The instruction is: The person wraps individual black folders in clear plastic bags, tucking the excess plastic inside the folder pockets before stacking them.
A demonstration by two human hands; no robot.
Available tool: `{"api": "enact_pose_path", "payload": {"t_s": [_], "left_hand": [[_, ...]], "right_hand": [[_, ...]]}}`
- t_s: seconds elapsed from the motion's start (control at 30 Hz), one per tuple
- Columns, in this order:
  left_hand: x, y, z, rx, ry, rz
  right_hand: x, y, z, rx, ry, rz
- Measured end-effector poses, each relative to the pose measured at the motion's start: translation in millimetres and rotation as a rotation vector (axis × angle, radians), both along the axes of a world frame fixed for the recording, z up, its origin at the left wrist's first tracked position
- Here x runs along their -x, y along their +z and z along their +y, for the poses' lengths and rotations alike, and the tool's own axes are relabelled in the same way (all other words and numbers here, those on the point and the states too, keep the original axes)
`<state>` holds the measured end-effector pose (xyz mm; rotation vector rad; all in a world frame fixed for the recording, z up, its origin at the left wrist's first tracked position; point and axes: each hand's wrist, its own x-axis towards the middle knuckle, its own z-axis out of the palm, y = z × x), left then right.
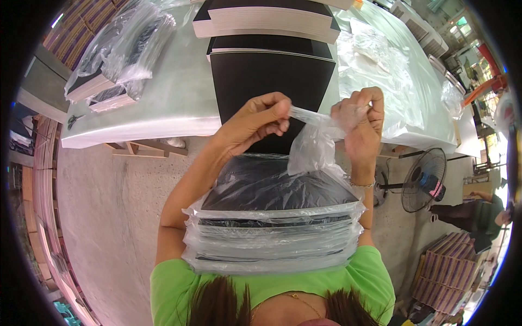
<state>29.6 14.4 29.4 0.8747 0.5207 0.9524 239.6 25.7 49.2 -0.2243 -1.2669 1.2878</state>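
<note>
My left hand (260, 120) pinches one edge of a clear plastic bag (316, 142), with its fingers curled. Opposite it, my right hand (360, 122) grips the bag's other side, and a strip of film is stretched between the two. The bag's lower part hangs over a stack of black boards in clear plastic wrap (277, 217), held against my chest between my forearms. Just beyond my hands, an unwrapped black board (272, 81) leans at the table's front edge.
More black boards with pale edges (272, 20) are stacked on the white-covered table (179, 81). Plastic-wrapped bundles (128, 54) and scissors (74, 120) lie left, loose plastic bags (375, 70) right. A fan (425, 180) stands right; another person (478, 214) is farther off.
</note>
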Motion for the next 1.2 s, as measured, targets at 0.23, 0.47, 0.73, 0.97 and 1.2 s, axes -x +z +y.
{"api": "enact_pose_path", "payload": {"t_s": [0.23, 0.47, 0.73, 0.97, 1.2], "left_hand": [[30.3, -9.5, 12.7, -0.308, 0.531, 0.515], [-17.1, -10.9, 1.4, -0.918, 0.161, 0.955], [6.8, 3.2, 1.0, 0.317, 0.126, 0.056], [57.8, -35.2, 6.3, -0.384, -0.409, -0.129], [28.6, 12.6, -9.4, 0.342, 0.764, -0.337]], "right_hand": [[-13.6, 0.2, 6.4, -0.003, -0.412, -0.387], [22.7, 14.5, -1.7, 0.131, -0.286, -0.542], [-43.7, -19.2, -3.7, 0.221, 0.417, -0.147], [-48.3, -38.4, 1.4, 0.650, 0.285, 0.536], [-43.0, -87.5, -9.4, 0.216, 1.002, -0.335]]}}
